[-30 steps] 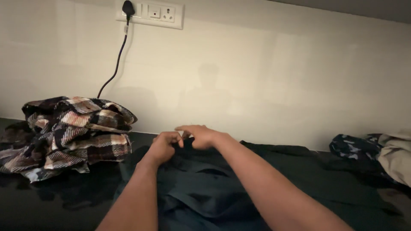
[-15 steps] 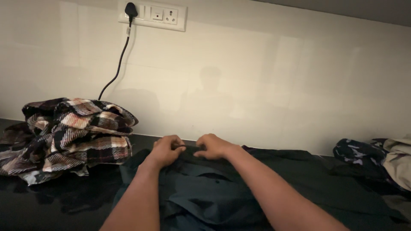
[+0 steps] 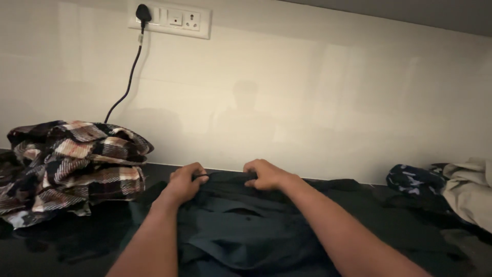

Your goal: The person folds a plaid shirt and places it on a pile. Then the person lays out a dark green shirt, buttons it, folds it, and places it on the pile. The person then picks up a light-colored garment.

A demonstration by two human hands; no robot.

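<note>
Dark teal button-front cloth shirt (image 3: 241, 225) lies spread on the glossy black surface (image 3: 77, 246), its far edge close to the pale wall (image 3: 307, 102). Left hand (image 3: 185, 182) and right hand (image 3: 266, 174) both curl shut on that far edge, each pinching a bunch of fabric, near each other. Cloth looks light, limp and creased; likely drapes and slides easily on the slick top, so hem or collar corners seem the surest holds. Room is tight: heap of brown-and-cream plaid fabric (image 3: 72, 164) lies left, and dark patterned and beige garments (image 3: 446, 187) right. Black cord (image 3: 128, 84) hangs from the wall socket (image 3: 171, 19).
</note>
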